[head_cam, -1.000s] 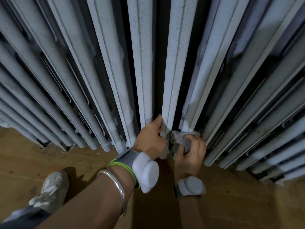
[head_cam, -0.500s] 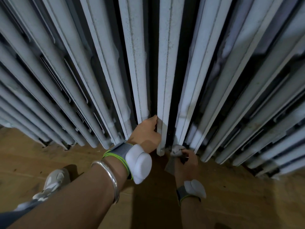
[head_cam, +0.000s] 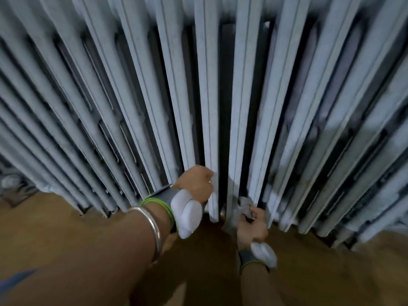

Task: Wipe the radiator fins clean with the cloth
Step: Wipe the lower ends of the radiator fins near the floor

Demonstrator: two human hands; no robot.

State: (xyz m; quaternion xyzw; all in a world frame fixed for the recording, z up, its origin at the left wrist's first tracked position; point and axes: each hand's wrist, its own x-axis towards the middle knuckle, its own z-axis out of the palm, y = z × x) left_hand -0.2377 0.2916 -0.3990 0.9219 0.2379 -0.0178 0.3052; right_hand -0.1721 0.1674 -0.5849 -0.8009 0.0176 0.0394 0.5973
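While L hand [head_cam: 195, 184] still grips the fin [head_cam: 208, 107], R hand [head_cam: 251, 228] clutching cloth [head_cam: 244, 203] has dropped lower.

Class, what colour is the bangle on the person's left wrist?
Silver; the bangle shows best in the head view.

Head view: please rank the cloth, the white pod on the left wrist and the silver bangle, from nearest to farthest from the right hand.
1. The cloth: pinched in the right hand itself, just above its knuckles.
2. The white pod: on the left wrist, to the left across the dark gap.
3. The silver bangle: farther left still, up the left forearm.
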